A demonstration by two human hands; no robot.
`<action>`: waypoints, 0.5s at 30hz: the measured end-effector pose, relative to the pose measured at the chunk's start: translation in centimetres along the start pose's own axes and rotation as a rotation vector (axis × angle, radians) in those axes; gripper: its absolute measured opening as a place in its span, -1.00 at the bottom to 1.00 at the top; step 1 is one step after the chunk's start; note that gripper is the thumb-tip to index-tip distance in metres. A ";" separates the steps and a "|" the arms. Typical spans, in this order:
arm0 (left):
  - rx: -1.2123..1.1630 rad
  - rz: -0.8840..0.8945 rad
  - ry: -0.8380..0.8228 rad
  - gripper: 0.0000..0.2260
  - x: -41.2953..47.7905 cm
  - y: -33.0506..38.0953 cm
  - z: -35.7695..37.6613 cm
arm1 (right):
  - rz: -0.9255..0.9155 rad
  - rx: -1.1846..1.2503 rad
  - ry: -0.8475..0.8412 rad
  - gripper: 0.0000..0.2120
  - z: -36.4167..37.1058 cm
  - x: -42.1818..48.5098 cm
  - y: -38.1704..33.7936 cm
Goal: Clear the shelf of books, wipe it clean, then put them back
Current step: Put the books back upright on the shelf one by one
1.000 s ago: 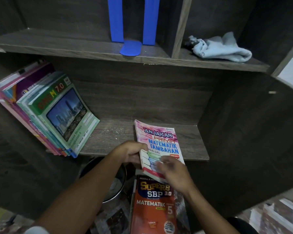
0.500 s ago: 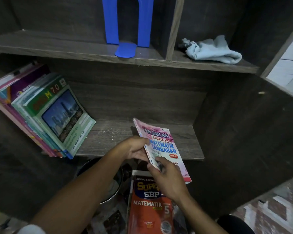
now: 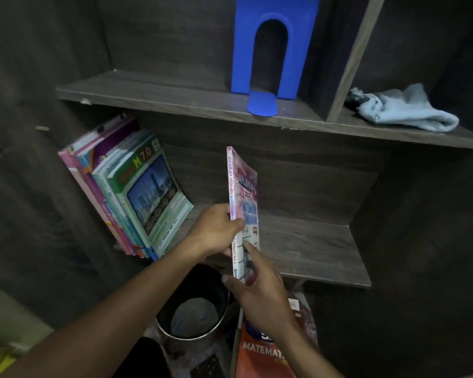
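While a person's left hand (image 3: 216, 230) grips the spine of a pink mathematics workbook (image 3: 243, 197) about halfway up, the right hand (image 3: 260, 287) pinches its lower corner, thumb on the spine side and fingers along the cover. The workbook stands upright, spine facing the camera, over the front of the lower shelf (image 3: 311, 249); whether its bottom edge touches the board cannot be told. A row of books (image 3: 137, 197) already sits at the left end of that shelf, leaning against the cabinet's side wall, with a green-covered one outermost and well apart from the workbook. On the upper shelf (image 3: 161, 94) stands a blue bookend (image 3: 273, 47), and a pale blue cloth (image 3: 402, 110) lies crumpled in the compartment to its right, past a wooden divider. Below the shelves, an orange mathematics book (image 3: 262, 353) lies partly under the right wrist, beside a dark round pot (image 3: 194, 304).
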State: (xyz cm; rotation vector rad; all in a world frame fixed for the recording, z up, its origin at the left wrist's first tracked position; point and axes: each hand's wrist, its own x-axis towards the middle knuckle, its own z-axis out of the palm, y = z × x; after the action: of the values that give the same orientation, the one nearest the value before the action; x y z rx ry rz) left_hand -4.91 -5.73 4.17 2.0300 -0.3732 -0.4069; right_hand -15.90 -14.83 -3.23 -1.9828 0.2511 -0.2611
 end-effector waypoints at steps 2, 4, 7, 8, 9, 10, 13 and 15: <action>0.125 0.066 0.109 -0.85 -0.2 -1.3 -1.8 | -0.026 0.000 -0.061 -0.26 1.6 1.2 -0.3; 0.209 0.124 0.195 -0.81 -0.5 -2.8 -3.5 | -0.006 0.049 -0.142 -0.10 3.6 2.6 -0.3; 0.252 0.169 0.286 -0.73 -1.0 -4.7 -5.5 | -0.001 0.117 -0.242 0.01 7.1 4.9 0.5; 0.259 0.177 0.320 -0.71 -1.0 -5.3 -6.0 | -0.030 0.112 -0.244 0.01 8.2 5.7 0.6; 0.260 0.178 0.351 -0.71 -1.0 -5.9 -6.5 | -0.044 0.107 -0.249 -0.02 9.2 6.4 0.7; 0.255 0.172 0.380 -0.70 -0.9 -6.5 -7.0 | -0.061 0.150 -0.248 -0.10 10.2 7.1 0.6; 0.237 0.117 0.478 -0.74 -0.3 -8.5 -8.2 | 0.066 0.364 -0.203 -0.57 12.8 8.3 -1.6; 0.239 0.074 0.520 -0.77 0.2 -9.9 -8.9 | 0.083 0.406 -0.177 -0.61 14.5 9.2 -2.3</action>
State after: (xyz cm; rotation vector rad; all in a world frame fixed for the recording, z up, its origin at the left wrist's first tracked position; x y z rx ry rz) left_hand 0.07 5.66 -0.54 2.2508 -0.1778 0.2253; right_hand -2.66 -4.04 -6.40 -1.5779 0.1513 -0.0729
